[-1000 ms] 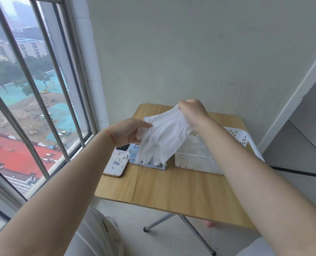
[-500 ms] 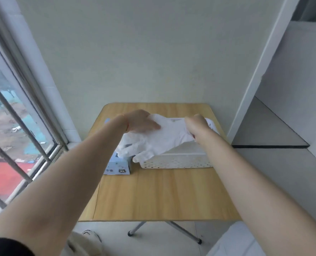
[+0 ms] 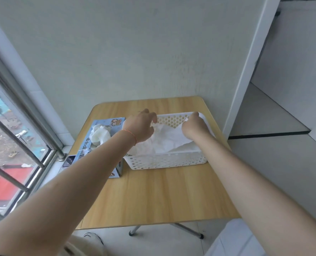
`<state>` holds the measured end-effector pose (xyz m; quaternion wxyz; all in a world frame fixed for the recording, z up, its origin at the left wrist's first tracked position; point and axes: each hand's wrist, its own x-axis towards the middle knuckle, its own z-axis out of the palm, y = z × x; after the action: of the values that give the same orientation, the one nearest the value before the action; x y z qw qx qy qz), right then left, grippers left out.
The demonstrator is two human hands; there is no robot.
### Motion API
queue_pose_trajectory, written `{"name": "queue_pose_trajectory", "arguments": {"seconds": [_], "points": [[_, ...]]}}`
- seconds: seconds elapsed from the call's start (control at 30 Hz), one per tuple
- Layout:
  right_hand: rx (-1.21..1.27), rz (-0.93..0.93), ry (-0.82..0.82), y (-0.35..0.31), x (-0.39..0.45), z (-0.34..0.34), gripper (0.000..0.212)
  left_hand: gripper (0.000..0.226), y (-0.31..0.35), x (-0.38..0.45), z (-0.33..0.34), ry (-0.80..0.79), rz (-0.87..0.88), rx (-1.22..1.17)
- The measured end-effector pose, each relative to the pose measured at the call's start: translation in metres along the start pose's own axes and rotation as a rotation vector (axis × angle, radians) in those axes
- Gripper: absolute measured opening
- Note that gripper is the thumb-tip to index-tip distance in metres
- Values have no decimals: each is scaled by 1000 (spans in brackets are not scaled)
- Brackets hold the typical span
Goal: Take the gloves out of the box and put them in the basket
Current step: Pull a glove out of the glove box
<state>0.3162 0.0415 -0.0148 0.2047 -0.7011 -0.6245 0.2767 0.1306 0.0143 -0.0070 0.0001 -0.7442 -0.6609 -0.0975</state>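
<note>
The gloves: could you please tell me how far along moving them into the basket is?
Done: white gloves already lie inside the white basket. In hand: the left hand and right hand are over the basket, on that material. Left: more gloves bunch out of the blue box opening.

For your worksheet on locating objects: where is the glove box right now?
In the head view, the glove box lies on the wooden table's left side, touching the white basket, with gloves bunched from its opening.
</note>
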Motion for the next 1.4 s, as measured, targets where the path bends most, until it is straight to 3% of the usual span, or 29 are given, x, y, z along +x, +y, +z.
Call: {"name": "queue_pose_trajectory", "arguments": {"seconds": [0.07,0.13,0.2,0.37,0.47,0.53,0.63,0.73,0.8,0.9,0.97,1.07,1.13,1.23,1.4], "points": [[-60,-44,36,-1,0,-1,55,28,3,-5,0,-131,-3,-45],[-145,-95,83,1,-2,-2,55,50,4,-9,0,-291,-27,-67],[-306,-140,124,4,-4,-4,56,66,5,-12,-2,-353,-53,-93],[-673,-245,235,0,-16,1,46,64,2,-15,0,-305,-83,-139],[-779,-420,341,-5,-19,9,42,58,2,-17,-1,-255,-111,-142],[-701,-458,208,-8,-19,12,45,65,1,-20,1,-321,-146,-122],[-587,-269,-100,-7,-16,19,55,72,0,-24,9,-475,-166,-95],[-652,-152,-197,-5,-16,25,48,73,0,-26,11,-512,-156,-105],[-668,-177,-103,-17,-19,26,45,66,-4,-26,3,-442,-157,-168],[-596,-372,30,-50,-31,29,35,29,-21,-31,-17,-106,-181,-296],[-432,-506,29,-70,-41,39,23,12,-36,-37,-30,112,-240,-371],[-149,-607,-85,-101,-58,69,17,16,-71,-55,-42,323,-346,-400],[-73,-620,-125,-115,-67,88,19,16,-88,-67,-43,357,-412,-409],[-210,-628,-100,-130,-76,112,30,18,-111,-86,-38,366,-467,-439],[-103,-626,3,-139,-78,112,18,18,-126,-102,-32,336,-476,-561]]}}
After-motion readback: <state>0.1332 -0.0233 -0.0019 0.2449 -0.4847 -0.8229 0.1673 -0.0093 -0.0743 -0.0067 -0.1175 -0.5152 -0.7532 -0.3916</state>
